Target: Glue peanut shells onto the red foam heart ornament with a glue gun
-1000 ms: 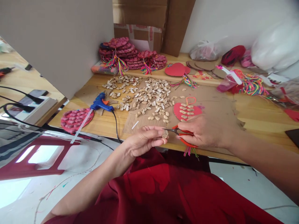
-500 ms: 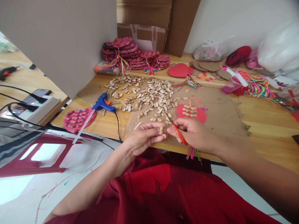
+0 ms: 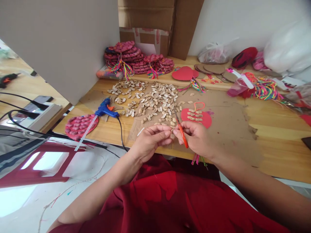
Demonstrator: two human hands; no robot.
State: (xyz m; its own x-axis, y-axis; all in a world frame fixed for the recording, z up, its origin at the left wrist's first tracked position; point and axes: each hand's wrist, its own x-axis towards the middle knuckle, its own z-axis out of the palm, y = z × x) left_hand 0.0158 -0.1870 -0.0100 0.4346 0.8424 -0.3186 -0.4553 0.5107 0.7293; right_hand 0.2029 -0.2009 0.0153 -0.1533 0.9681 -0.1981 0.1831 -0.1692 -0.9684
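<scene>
My left hand (image 3: 155, 139) is closed, pinching a peanut (image 3: 172, 135) at its fingertips; most of the nut is hidden by fingers. My right hand (image 3: 196, 137) grips red-handled scissors (image 3: 182, 135), blades pointing up and away. Its thumb and fingertips meet the left fingertips at the peanut. Just beyond, a pile of peanut shells (image 3: 157, 98) spreads over the cardboard. A red card shape (image 3: 206, 119) with an orange loop lies past my right hand, with several peanut pieces stuck on it in rows.
A blue glue gun (image 3: 105, 108) lies to the left, its cord running off the table edge. Beside it is a pink peanut-covered disc (image 3: 79, 127). Stacked pink discs (image 3: 126, 55) with tassels stand at the back. A power strip (image 3: 41, 113) is at far left.
My right hand has come in against the left fingertips, and the peanut is now largely covered. The scissors stand more upright. The whole view has shifted slightly.
</scene>
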